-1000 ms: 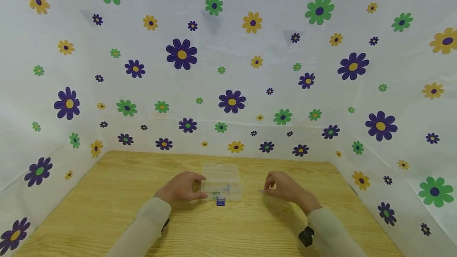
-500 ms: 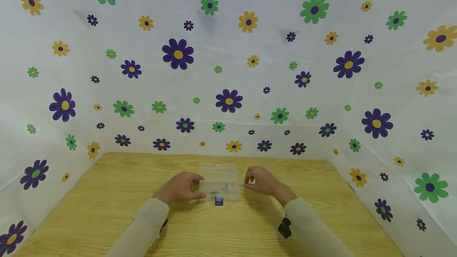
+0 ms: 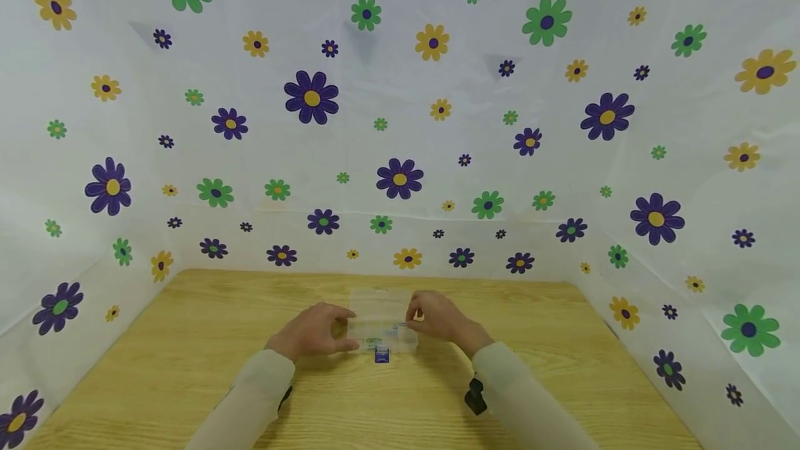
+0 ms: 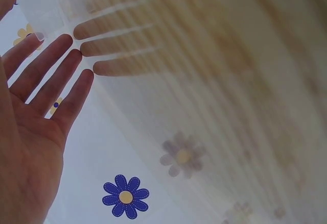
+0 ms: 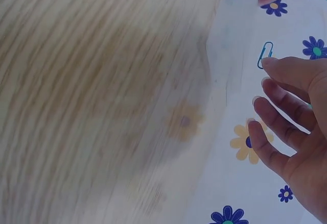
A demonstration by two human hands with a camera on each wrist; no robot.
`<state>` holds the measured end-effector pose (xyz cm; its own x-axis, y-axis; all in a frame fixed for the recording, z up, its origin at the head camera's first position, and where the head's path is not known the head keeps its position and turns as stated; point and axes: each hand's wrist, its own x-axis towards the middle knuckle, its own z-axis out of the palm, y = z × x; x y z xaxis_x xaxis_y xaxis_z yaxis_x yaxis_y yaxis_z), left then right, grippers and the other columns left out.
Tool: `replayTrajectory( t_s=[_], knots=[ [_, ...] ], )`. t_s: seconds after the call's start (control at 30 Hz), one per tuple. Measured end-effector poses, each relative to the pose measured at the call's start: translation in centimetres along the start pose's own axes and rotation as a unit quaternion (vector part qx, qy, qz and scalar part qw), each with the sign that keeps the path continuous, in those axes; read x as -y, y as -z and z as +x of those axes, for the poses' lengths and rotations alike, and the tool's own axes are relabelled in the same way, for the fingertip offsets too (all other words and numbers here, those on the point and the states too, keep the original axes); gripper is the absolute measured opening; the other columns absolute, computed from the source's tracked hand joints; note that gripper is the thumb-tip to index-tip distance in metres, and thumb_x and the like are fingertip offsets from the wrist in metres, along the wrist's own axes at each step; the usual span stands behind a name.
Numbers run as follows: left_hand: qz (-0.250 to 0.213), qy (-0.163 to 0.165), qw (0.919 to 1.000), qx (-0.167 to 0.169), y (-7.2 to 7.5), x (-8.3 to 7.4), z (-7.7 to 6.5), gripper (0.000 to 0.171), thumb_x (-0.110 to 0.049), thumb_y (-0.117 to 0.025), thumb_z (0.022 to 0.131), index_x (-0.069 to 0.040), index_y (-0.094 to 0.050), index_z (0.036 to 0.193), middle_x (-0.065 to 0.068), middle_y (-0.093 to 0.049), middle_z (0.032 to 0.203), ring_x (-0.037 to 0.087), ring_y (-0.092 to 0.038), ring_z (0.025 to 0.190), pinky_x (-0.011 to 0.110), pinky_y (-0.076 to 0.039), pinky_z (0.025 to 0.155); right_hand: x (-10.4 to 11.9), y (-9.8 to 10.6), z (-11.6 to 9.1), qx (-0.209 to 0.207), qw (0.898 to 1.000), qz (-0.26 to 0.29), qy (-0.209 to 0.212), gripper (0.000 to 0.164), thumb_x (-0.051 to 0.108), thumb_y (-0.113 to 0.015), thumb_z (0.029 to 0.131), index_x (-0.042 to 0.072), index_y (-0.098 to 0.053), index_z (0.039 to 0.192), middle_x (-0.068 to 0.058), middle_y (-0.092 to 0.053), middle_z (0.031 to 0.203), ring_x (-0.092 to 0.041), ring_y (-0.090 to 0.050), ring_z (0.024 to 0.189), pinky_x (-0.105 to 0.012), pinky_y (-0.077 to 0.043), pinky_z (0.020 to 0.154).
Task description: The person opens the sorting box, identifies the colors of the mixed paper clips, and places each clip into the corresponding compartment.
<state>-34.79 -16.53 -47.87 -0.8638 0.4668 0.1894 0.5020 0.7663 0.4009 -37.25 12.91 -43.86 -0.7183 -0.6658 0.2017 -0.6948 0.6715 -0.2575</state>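
A clear plastic compartment box lies on the table with its lid raised at the back and a blue latch at the front. Small green pieces and blue pieces sit in its front compartments, too small to make out well. My left hand rests against the box's left side, fingers straight and spread in the left wrist view. Over the box's right side, my right hand pinches a blue paper clip between thumb and index finger. The other fingers are loosely bent.
The wood-grain table extends around the box. White flower-printed sheeting stands at the back and on both sides. A black wrist strap piece hangs below the right sleeve.
My right hand has moved left with the paper clip, from the table right of the box to over the box's right side. The left hand stays against the box.
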Motion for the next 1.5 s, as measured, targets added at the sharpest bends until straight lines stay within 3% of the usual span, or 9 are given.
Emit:
replayTrajectory(
  t_s=[0.47,0.83,1.03,1.2,1.5],
  knots=[
    [0.004,0.005,1.0000,0.000,0.0,0.1,0.0,0.069,-0.056,-0.081,0.082,-0.007,-0.071,0.130,0.008,-0.074,0.125,0.030,-0.068,0.119,0.053,-0.052,0.108,1.5,-1.3,1.7,0.013,0.999,-0.019,-0.031,0.007,0.015,-0.077,0.092,0.012,-0.080,0.088,0.001,-0.069,0.092,-0.014,-0.066,0.085,-0.029,-0.058,0.079],
    [-0.004,-0.004,1.0000,0.006,-0.1,0.1,0.2,0.067,-0.053,-0.081,0.084,-0.005,-0.071,0.130,0.008,-0.076,0.120,0.027,-0.070,0.112,0.050,-0.056,0.102,1.6,-1.3,1.6,0.020,1.000,-0.002,0.001,0.006,0.012,-0.077,0.093,0.009,-0.082,0.092,-0.002,-0.071,0.093,-0.019,-0.069,0.086,-0.029,-0.060,0.079],
    [-0.002,-0.002,1.0000,0.005,-0.2,0.2,0.1,0.069,-0.055,-0.081,0.083,-0.005,-0.071,0.129,0.009,-0.075,0.121,0.029,-0.069,0.114,0.052,-0.054,0.104,0.3,-0.2,0.7,0.034,0.999,0.019,0.028,0.010,0.011,-0.077,0.092,0.006,-0.081,0.100,-0.007,-0.073,0.097,-0.026,-0.069,0.091,-0.034,-0.060,0.082],
    [0.008,-0.004,1.0000,0.002,-0.3,0.3,0.0,0.070,-0.057,-0.080,0.083,-0.006,-0.071,0.129,0.008,-0.075,0.122,0.028,-0.070,0.114,0.051,-0.055,0.104,-1.2,1.1,-0.6,0.051,0.997,0.049,0.016,0.015,0.011,-0.076,0.093,0.004,-0.080,0.105,-0.010,-0.075,0.103,-0.028,-0.069,0.095,-0.046,-0.060,0.088],
    [0.000,-0.011,0.9999,0.002,-0.1,0.4,0.0,0.069,-0.055,-0.081,0.083,-0.006,-0.070,0.129,0.009,-0.075,0.122,0.028,-0.069,0.113,0.052,-0.055,0.104,-3.6,4.2,-4.0,0.068,0.996,0.052,-0.008,0.016,0.011,-0.076,0.093,0.004,-0.078,0.106,-0.009,-0.077,0.106,-0.030,-0.069,0.097,-0.049,-0.059,0.090]
  ],
)
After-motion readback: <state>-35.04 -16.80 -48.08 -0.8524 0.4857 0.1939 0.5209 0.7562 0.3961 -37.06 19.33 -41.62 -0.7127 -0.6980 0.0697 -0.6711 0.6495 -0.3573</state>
